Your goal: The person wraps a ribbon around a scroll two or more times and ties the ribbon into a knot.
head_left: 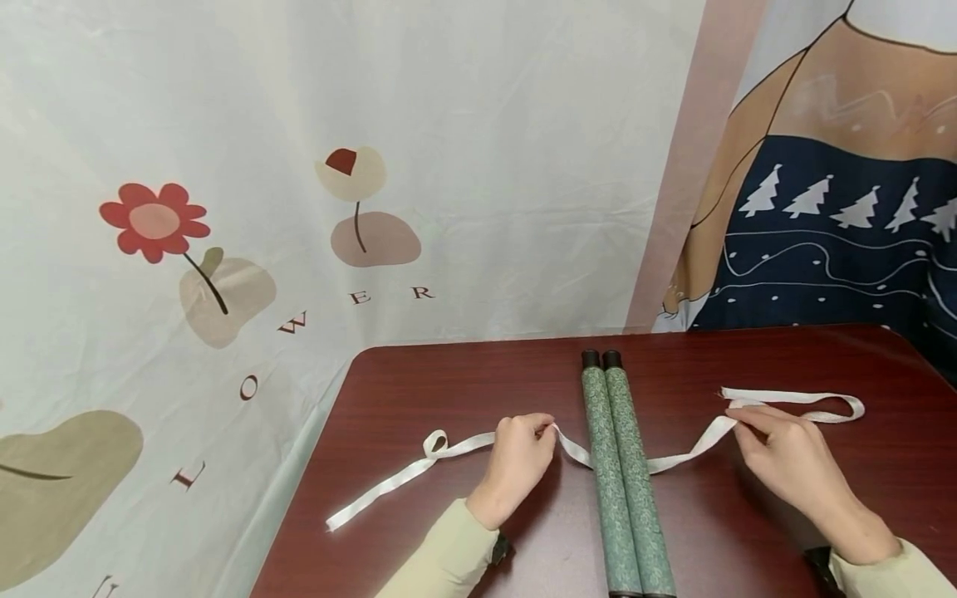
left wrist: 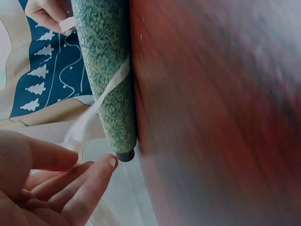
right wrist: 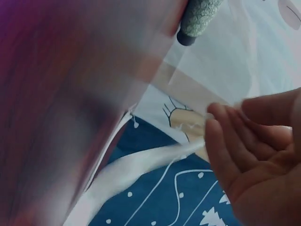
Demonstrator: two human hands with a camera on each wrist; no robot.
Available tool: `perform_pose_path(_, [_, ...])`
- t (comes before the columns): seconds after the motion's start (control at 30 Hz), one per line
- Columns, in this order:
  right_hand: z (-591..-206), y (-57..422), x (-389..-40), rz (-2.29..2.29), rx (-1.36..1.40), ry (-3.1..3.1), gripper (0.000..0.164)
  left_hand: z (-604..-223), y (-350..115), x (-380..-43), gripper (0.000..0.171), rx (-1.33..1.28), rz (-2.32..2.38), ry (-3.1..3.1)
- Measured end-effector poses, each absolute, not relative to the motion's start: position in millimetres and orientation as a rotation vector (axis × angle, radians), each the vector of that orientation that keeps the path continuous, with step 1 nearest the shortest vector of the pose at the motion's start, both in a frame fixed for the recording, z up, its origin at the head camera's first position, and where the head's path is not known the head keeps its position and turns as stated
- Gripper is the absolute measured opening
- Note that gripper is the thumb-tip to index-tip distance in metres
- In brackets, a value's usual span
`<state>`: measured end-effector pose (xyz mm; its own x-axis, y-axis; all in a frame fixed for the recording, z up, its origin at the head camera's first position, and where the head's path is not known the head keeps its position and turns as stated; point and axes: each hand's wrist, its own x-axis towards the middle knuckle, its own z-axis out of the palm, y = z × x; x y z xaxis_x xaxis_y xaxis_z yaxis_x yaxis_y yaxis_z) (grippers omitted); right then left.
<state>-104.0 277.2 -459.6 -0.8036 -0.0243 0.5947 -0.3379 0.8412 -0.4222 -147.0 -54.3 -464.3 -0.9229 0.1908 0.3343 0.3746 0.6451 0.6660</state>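
Two green patterned scroll rolls [head_left: 608,469] with black end knobs lie side by side on the table, pointing away from me. A white ribbon [head_left: 467,446] passes beneath them and comes out on both sides. To the left of the rolls, my left hand [head_left: 517,461] pinches the ribbon between thumb and fingertips. On the other side my right hand [head_left: 792,457] pinches the ribbon's right length, raised off the table. In the left wrist view the ribbon [left wrist: 87,125] runs slack and blurred near the fingertips. The right wrist view shows the ribbon [right wrist: 131,165] hanging from the fingers.
The dark red wooden table [head_left: 419,382] has a rounded far-left corner. A pale curtain [head_left: 508,166] with printed flowers hangs behind it, and a figure in a dark blue tree pattern [head_left: 822,257] is printed at the right. The ribbon's left tail lies with a small loop.
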Motion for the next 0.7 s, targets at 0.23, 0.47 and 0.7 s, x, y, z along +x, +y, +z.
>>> perform_pose_path(0.23, [-454.6, 261.8, -105.1, 0.869, 0.285, -2.280, 0.024, -465.4, -41.0, -141.9, 0.016, -0.434, -1.430, -2.465])
perform_pose_path(0.47, [-449.3, 242.2, -114.4, 1.053, 0.484, -2.087, 0.034, -465.8, -27.2, -143.0, 0.010, -0.406, -1.635, -2.353])
perform_pose_path(0.7, [-439.7, 224.1, -118.6, 1.244, 0.603, -2.013, 0.038, -453.4, -12.8, -139.9, 0.013, -0.357, -1.768, -2.334])
